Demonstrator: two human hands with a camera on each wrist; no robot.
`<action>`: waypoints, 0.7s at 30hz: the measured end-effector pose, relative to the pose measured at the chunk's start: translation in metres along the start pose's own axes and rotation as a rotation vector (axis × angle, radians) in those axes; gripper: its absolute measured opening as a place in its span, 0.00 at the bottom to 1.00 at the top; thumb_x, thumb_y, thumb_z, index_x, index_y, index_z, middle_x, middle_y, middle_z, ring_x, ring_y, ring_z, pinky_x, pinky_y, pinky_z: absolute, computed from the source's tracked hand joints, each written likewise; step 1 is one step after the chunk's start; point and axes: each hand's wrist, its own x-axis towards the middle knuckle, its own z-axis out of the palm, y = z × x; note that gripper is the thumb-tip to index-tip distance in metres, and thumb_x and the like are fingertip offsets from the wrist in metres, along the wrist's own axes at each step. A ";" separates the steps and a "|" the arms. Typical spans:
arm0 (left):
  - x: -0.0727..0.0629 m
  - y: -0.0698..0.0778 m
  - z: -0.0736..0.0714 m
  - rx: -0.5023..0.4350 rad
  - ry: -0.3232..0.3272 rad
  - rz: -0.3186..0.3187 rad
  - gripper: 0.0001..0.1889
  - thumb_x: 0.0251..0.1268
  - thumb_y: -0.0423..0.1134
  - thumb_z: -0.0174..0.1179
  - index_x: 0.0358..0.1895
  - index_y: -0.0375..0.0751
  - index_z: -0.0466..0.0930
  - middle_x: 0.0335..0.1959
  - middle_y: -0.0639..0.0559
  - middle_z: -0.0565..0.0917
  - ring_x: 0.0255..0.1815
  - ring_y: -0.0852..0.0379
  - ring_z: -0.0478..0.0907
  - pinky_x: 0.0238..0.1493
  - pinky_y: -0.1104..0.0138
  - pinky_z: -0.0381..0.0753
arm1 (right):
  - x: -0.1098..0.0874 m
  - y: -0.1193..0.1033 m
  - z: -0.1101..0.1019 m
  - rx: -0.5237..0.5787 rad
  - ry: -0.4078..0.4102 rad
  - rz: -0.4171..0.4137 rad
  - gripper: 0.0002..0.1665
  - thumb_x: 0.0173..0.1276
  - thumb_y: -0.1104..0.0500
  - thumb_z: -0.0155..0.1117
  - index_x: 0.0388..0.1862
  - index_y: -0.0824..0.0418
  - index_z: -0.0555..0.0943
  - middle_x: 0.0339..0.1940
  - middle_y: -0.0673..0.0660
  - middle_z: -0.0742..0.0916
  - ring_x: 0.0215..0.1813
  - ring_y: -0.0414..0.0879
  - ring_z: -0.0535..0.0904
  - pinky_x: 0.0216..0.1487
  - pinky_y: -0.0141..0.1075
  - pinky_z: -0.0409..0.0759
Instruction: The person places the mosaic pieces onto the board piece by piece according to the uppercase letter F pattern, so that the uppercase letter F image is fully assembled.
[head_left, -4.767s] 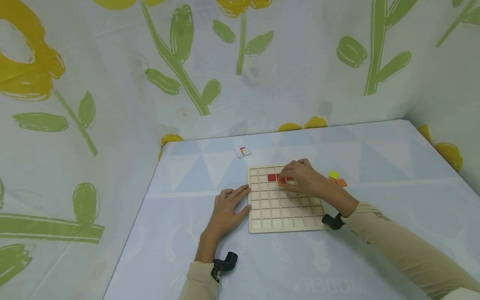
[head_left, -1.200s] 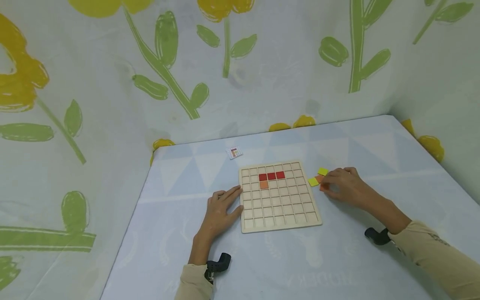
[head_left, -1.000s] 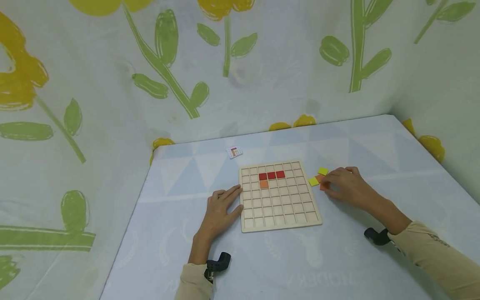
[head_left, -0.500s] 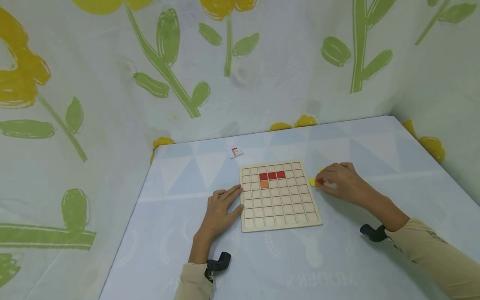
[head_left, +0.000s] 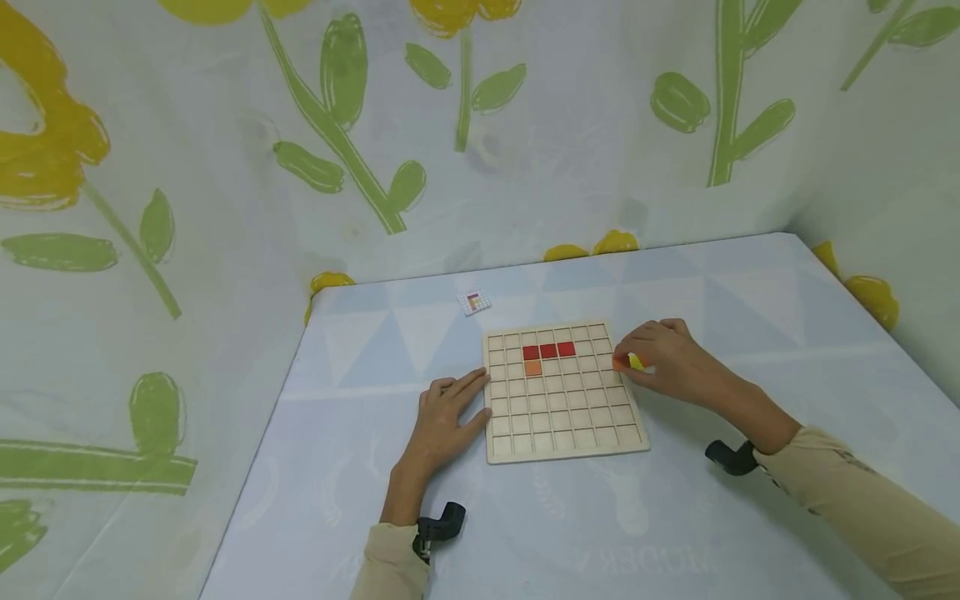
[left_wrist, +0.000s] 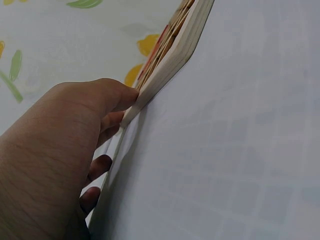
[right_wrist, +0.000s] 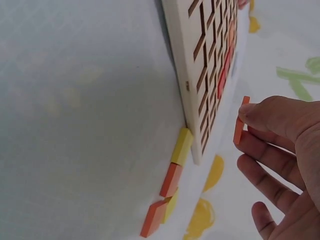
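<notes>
A square wooden grid board (head_left: 562, 417) lies on the table. In one of its upper rows sit red tiles (head_left: 548, 351), three side by side. Below the leftmost red one is an orange tile (head_left: 532, 368). My left hand (head_left: 444, 423) rests at the board's left edge, fingers extended and fingertips touching it; in the left wrist view the thumb (left_wrist: 120, 95) lies against the rim. Between thumb and fingers my right hand (head_left: 678, 367) pinches another orange tile (right_wrist: 241, 121), close to the board's right edge.
Loose yellow tiles (right_wrist: 181, 146) and orange tiles (right_wrist: 171, 180) lie beside the board, mostly hidden under the right hand in the head view. A small patterned card (head_left: 474, 302) lies behind the board. Flower-printed cloth (head_left: 585, 167) hangs behind the table.
My right hand set an orange tile under the leftmost red tile, went to the loose tiles, picked up another orange one and moved left to the board's edge. My left hand stayed put.
</notes>
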 end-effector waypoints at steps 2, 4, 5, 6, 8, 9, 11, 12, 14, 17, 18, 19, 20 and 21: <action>0.000 0.000 0.000 0.001 -0.001 0.001 0.30 0.71 0.54 0.56 0.75 0.56 0.68 0.75 0.64 0.66 0.67 0.50 0.63 0.64 0.50 0.60 | 0.003 -0.001 0.001 -0.006 0.002 -0.009 0.12 0.54 0.64 0.79 0.37 0.55 0.87 0.42 0.52 0.89 0.50 0.52 0.81 0.56 0.56 0.64; 0.000 -0.001 0.000 0.003 -0.001 0.002 0.30 0.71 0.55 0.56 0.75 0.57 0.68 0.75 0.64 0.66 0.67 0.51 0.63 0.63 0.50 0.60 | 0.006 -0.002 0.002 0.000 0.007 -0.014 0.13 0.53 0.64 0.80 0.37 0.55 0.87 0.42 0.51 0.88 0.50 0.52 0.81 0.55 0.55 0.64; 0.000 -0.001 0.000 0.007 -0.002 0.001 0.30 0.71 0.55 0.56 0.75 0.57 0.68 0.75 0.64 0.66 0.67 0.51 0.63 0.63 0.50 0.60 | 0.007 -0.003 0.003 0.003 0.008 -0.017 0.13 0.53 0.64 0.80 0.36 0.54 0.87 0.42 0.51 0.88 0.49 0.51 0.81 0.55 0.55 0.64; 0.000 -0.002 0.000 0.008 -0.004 -0.001 0.30 0.71 0.55 0.55 0.75 0.58 0.67 0.75 0.65 0.66 0.67 0.51 0.63 0.63 0.50 0.60 | 0.008 -0.004 0.003 0.004 0.008 -0.018 0.13 0.53 0.64 0.80 0.37 0.54 0.87 0.42 0.51 0.88 0.49 0.51 0.81 0.55 0.55 0.64; 0.000 -0.002 0.001 0.009 0.001 0.003 0.30 0.71 0.55 0.56 0.75 0.58 0.68 0.75 0.64 0.66 0.67 0.51 0.63 0.63 0.50 0.61 | 0.011 -0.006 0.004 0.006 0.003 -0.020 0.13 0.53 0.64 0.79 0.37 0.54 0.87 0.42 0.51 0.88 0.49 0.51 0.81 0.55 0.55 0.65; 0.000 -0.002 0.001 0.011 0.001 0.003 0.30 0.71 0.55 0.56 0.75 0.58 0.68 0.75 0.65 0.66 0.67 0.51 0.63 0.62 0.50 0.61 | 0.012 -0.007 0.005 0.008 0.000 -0.022 0.12 0.54 0.64 0.79 0.37 0.55 0.87 0.42 0.51 0.88 0.49 0.51 0.81 0.55 0.55 0.65; 0.000 -0.002 0.001 0.009 0.006 0.005 0.30 0.71 0.55 0.56 0.75 0.57 0.68 0.75 0.64 0.67 0.67 0.50 0.64 0.62 0.50 0.61 | 0.014 -0.009 0.006 0.002 -0.005 -0.028 0.12 0.54 0.63 0.79 0.38 0.55 0.87 0.42 0.51 0.88 0.49 0.52 0.81 0.55 0.56 0.66; 0.000 -0.001 0.001 0.008 0.008 0.006 0.30 0.71 0.55 0.56 0.75 0.57 0.68 0.74 0.64 0.67 0.67 0.50 0.64 0.62 0.50 0.61 | 0.016 -0.010 0.006 0.000 -0.007 -0.032 0.12 0.54 0.63 0.79 0.38 0.56 0.87 0.42 0.52 0.89 0.50 0.52 0.81 0.55 0.56 0.66; 0.000 -0.001 0.001 0.007 0.008 0.005 0.30 0.71 0.55 0.56 0.74 0.57 0.68 0.74 0.64 0.67 0.67 0.50 0.64 0.62 0.50 0.60 | 0.018 -0.012 0.006 -0.001 -0.009 -0.041 0.13 0.54 0.63 0.79 0.39 0.57 0.88 0.42 0.52 0.89 0.50 0.52 0.81 0.55 0.56 0.67; 0.000 -0.001 0.001 0.007 0.007 -0.002 0.30 0.71 0.55 0.56 0.74 0.57 0.68 0.74 0.65 0.67 0.67 0.51 0.64 0.63 0.50 0.60 | 0.021 -0.014 0.006 0.003 -0.023 -0.044 0.13 0.55 0.63 0.79 0.39 0.56 0.88 0.43 0.52 0.88 0.50 0.52 0.81 0.55 0.55 0.67; 0.000 -0.001 0.001 0.008 0.005 -0.005 0.30 0.71 0.55 0.56 0.75 0.58 0.68 0.74 0.66 0.66 0.67 0.51 0.64 0.63 0.51 0.60 | 0.022 -0.014 0.007 0.005 -0.028 -0.043 0.13 0.55 0.63 0.79 0.40 0.56 0.88 0.43 0.52 0.88 0.50 0.51 0.81 0.55 0.55 0.66; 0.000 -0.001 0.001 0.008 0.005 -0.005 0.30 0.71 0.54 0.56 0.75 0.58 0.68 0.74 0.66 0.66 0.67 0.51 0.63 0.63 0.51 0.60 | 0.022 -0.014 0.007 0.008 -0.032 -0.043 0.12 0.55 0.63 0.79 0.40 0.56 0.88 0.43 0.52 0.88 0.50 0.51 0.81 0.56 0.55 0.66; 0.000 -0.001 0.001 0.009 0.005 -0.004 0.30 0.71 0.54 0.56 0.75 0.58 0.68 0.74 0.66 0.66 0.67 0.51 0.63 0.63 0.51 0.60 | 0.023 -0.015 0.008 0.012 -0.036 -0.045 0.12 0.56 0.63 0.78 0.39 0.56 0.88 0.43 0.52 0.88 0.50 0.51 0.81 0.56 0.55 0.66; 0.000 -0.001 0.001 0.010 0.005 -0.004 0.30 0.71 0.54 0.56 0.75 0.58 0.68 0.74 0.66 0.66 0.67 0.51 0.63 0.63 0.51 0.60 | 0.024 -0.015 0.009 0.015 -0.037 -0.047 0.12 0.56 0.63 0.78 0.39 0.56 0.88 0.43 0.52 0.88 0.50 0.51 0.81 0.56 0.55 0.66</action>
